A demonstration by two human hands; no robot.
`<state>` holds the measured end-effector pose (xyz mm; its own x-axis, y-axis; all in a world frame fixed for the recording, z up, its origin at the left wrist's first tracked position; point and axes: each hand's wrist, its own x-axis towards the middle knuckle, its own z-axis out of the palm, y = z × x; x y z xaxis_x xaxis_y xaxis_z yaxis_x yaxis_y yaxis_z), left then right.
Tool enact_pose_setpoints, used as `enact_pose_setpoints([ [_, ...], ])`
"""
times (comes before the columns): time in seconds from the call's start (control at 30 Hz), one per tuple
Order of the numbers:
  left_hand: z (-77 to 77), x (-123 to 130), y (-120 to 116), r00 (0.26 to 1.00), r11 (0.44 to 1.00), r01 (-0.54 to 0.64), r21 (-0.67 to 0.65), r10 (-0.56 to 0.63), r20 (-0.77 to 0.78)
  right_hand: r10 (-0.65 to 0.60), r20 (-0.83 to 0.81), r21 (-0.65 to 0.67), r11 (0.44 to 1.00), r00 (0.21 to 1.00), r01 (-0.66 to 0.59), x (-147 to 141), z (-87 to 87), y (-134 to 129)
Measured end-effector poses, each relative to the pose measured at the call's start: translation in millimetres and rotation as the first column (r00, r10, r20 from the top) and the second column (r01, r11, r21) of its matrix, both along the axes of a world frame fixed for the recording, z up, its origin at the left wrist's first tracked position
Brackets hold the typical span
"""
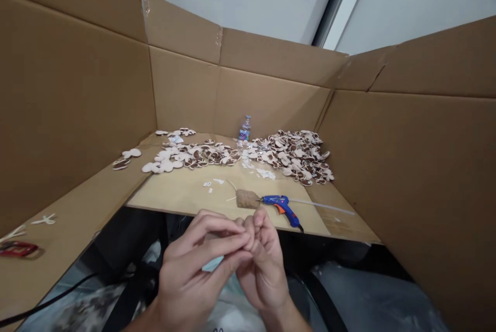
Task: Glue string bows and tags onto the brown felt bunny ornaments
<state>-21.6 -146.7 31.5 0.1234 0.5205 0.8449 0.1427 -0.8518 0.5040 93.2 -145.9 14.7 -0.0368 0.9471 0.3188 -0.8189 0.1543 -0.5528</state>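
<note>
1. Your scene is bright and evenly lit, with soft light that seems to come from above, though you can't see its source.
2. Shadows stay faint on the cardboard panels [77, 115], and the deepest dark sits below the front edge of the counter [186, 192].
3. You get only small glints of glare, on the water bottle [244, 130].
4. Wide-angle distortion bends the panels toward the frame's edges.
5. Your left hand [194, 270] and right hand [263, 265] look slightly soft, but nothing is badly blurred.
</note>
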Motion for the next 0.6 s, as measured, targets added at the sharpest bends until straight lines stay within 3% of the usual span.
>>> enact_pose_setpoints([
  [0.33, 11.3, -4, -6, 0.999, 0.993, 0.017, 0.121, -0.020, 0.026, 0.035, -0.111, -0.119, 0.992, 0.993, -0.048, -13, -0.9, -15],
  [0.6, 11.4, -9, -11, 0.999, 0.996, 0.030, 0.090, -0.033, 0.041, 0.065, -0.176, -0.104, 0.991, 0.982, -0.085, -18, 3.6, -23],
])
